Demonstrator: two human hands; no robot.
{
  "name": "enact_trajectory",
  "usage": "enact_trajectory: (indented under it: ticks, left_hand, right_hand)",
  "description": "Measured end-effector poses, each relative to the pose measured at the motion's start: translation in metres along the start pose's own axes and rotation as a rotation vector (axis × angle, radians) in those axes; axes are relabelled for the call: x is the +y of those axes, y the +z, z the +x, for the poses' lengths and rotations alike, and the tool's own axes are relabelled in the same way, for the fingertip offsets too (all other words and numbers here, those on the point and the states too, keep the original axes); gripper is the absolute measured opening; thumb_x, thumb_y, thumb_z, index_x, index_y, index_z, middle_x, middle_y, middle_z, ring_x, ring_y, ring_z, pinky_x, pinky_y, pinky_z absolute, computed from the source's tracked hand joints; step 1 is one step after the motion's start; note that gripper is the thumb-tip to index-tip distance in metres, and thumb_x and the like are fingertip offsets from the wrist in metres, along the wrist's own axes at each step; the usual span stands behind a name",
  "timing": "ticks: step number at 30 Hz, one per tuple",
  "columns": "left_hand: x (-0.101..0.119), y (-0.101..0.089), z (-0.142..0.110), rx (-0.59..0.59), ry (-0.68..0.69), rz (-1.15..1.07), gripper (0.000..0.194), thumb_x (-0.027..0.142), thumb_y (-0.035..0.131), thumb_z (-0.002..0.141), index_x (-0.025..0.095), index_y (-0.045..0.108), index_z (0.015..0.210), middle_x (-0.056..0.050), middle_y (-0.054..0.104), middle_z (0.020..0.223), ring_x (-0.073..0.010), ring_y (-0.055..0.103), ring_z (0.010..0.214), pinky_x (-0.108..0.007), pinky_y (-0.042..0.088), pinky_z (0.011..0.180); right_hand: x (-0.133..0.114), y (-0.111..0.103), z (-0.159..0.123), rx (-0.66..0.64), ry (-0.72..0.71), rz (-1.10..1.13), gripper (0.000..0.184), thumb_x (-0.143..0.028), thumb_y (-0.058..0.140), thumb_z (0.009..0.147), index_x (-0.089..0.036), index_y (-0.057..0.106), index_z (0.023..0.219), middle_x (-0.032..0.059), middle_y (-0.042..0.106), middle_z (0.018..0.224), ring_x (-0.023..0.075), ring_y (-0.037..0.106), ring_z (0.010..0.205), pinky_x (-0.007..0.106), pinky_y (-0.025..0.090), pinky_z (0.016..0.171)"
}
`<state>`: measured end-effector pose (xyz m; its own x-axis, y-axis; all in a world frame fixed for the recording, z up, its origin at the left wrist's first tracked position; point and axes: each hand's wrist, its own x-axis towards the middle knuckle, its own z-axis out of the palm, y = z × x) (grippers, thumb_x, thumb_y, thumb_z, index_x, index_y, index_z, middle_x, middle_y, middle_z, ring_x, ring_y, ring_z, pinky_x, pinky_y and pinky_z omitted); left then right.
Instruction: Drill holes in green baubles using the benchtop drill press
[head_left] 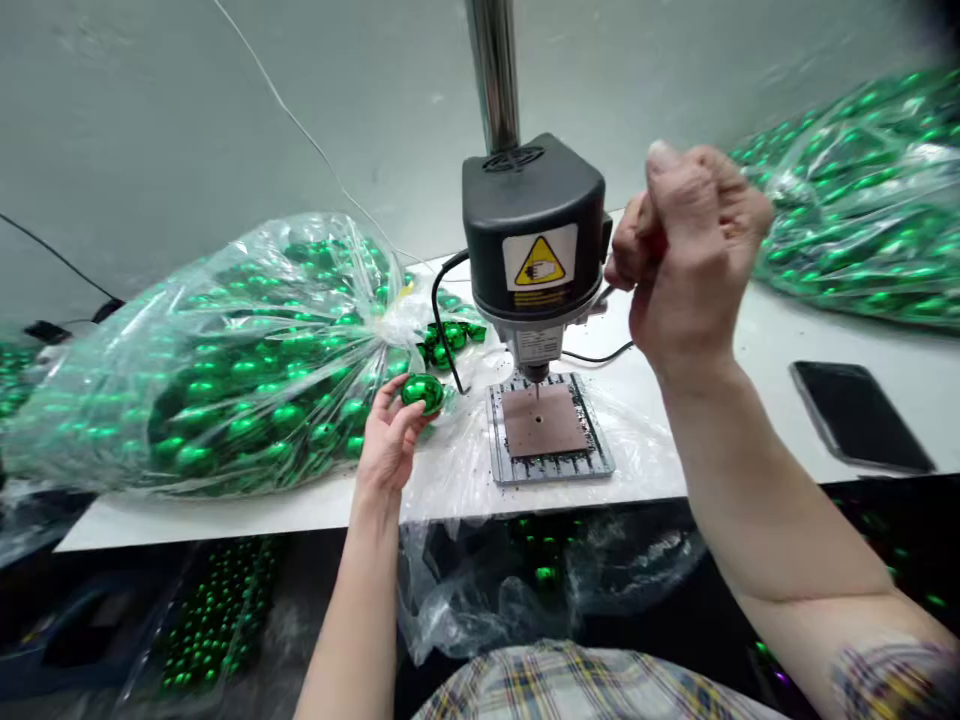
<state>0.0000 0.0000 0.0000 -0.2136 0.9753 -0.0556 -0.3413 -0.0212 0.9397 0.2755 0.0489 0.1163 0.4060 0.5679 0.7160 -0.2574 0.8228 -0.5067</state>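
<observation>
My left hand (394,430) pinches a shiny green ball (422,393) between thumb and fingers, beside the mouth of a clear plastic bag (247,370) full of such balls. To the right stands a small black drill press (536,225) with a warning sticker on its front. Its thin bit points down at a brown square board (544,420) with a small hole in it, on a slotted metal base (600,465). Raised at the machine's right side, my right hand (690,250) is closed around its lever (604,295), mostly hidden by the fingers.
A phone (862,415) lies on the white table (765,350) at the right. Behind it sits another bag of green balls (870,210). Loose green pieces (454,340) lie by the left bag's opening. A black bent cable (439,300) hangs beside the drill. Plastic film droops below the table edge.
</observation>
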Motion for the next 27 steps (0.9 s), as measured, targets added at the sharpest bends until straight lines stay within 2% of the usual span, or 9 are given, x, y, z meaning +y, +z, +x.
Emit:
enact_trajectory:
  ticks: [3,6,10,12,14,17,20,23,27]
  left_hand:
    - [-0.007,0.011,-0.019,-0.056,-0.055,-0.085,0.057,0.032,0.090,0.067,0.025,0.063,0.117,-0.002,0.074,0.105,-0.0165,0.072,0.089,-0.032,0.058,0.084]
    - [-0.016,0.024,-0.032,-0.155,-0.166,-0.141,0.053,0.038,0.088,0.073,0.023,0.065,0.118,-0.005,0.074,0.112,-0.0180,0.072,0.095,-0.034,0.057,0.088]
    - [-0.030,0.040,-0.039,-0.296,-0.358,-0.171,0.046,0.045,0.086,0.073,0.016,0.068,0.105,-0.008,0.075,0.105,-0.0259,0.073,0.096,-0.046,0.056,0.095]
    - [-0.039,0.046,-0.038,-0.310,-0.380,-0.150,0.047,0.045,0.086,0.072,0.017,0.068,0.105,-0.007,0.074,0.103,-0.0253,0.073,0.093,-0.047,0.057,0.093]
    - [-0.048,0.051,-0.035,-0.280,-0.306,-0.060,0.054,0.043,0.087,0.071,0.020,0.066,0.115,-0.006,0.073,0.108,-0.0222,0.071,0.094,-0.042,0.056,0.091]
    - [-0.061,0.054,-0.029,-0.221,-0.055,0.262,0.069,0.039,0.089,0.068,0.021,0.060,0.128,-0.007,0.071,0.111,-0.0194,0.067,0.095,-0.035,0.053,0.088]
    - [-0.075,0.056,-0.020,-0.189,0.170,0.578,0.067,0.034,0.091,0.064,0.018,0.061,0.122,-0.007,0.069,0.106,-0.0191,0.063,0.090,-0.034,0.051,0.084]
    - [-0.086,0.058,-0.011,-0.253,0.253,0.700,0.056,0.030,0.089,0.066,0.019,0.066,0.115,-0.007,0.069,0.103,-0.0199,0.061,0.088,-0.034,0.049,0.082]
    - [-0.093,0.063,-0.002,-0.345,0.377,0.804,0.051,0.027,0.086,0.070,0.021,0.068,0.117,-0.006,0.066,0.103,-0.0231,0.060,0.096,-0.037,0.049,0.086]
  right_hand:
    - [0.001,0.000,0.001,0.005,-0.015,-0.005,0.051,-0.046,0.082,0.078,-0.022,0.041,0.058,-0.0085,0.037,0.045,0.0068,0.033,0.034,0.025,0.018,0.028]
    - [0.000,0.000,0.001,0.012,-0.018,-0.016,0.051,-0.046,0.081,0.080,-0.022,0.041,0.058,-0.0075,0.038,0.044,0.0072,0.032,0.034,0.025,0.018,0.029]
    - [-0.002,0.001,-0.001,-0.025,-0.001,-0.065,0.051,-0.047,0.075,0.085,-0.023,0.039,0.059,-0.0066,0.037,0.047,0.0081,0.031,0.036,0.026,0.022,0.030]
    - [-0.003,0.000,-0.001,-0.041,-0.004,-0.079,0.052,-0.050,0.074,0.086,-0.023,0.038,0.059,-0.0064,0.038,0.048,0.0079,0.029,0.037,0.027,0.022,0.031]
    - [-0.002,0.000,0.000,-0.041,-0.010,-0.073,0.054,-0.052,0.074,0.084,-0.023,0.037,0.059,-0.0063,0.038,0.048,0.0074,0.029,0.037,0.026,0.020,0.032]
    - [0.000,-0.002,0.001,-0.058,0.008,-0.085,0.055,-0.054,0.072,0.086,-0.022,0.035,0.061,-0.0068,0.037,0.049,0.0061,0.029,0.037,0.024,0.021,0.033]
    - [0.001,-0.004,0.001,-0.074,0.034,-0.134,0.055,-0.057,0.068,0.088,-0.022,0.034,0.064,-0.0071,0.037,0.050,0.0049,0.030,0.038,0.022,0.023,0.034]
    - [0.002,-0.005,0.002,-0.076,0.041,-0.171,0.055,-0.060,0.065,0.089,-0.023,0.032,0.065,-0.0075,0.037,0.050,0.0046,0.031,0.037,0.021,0.025,0.034]
    - [0.002,-0.004,0.002,-0.069,0.026,-0.156,0.054,-0.060,0.066,0.088,-0.023,0.034,0.064,-0.0078,0.037,0.049,0.0048,0.033,0.038,0.021,0.027,0.034]
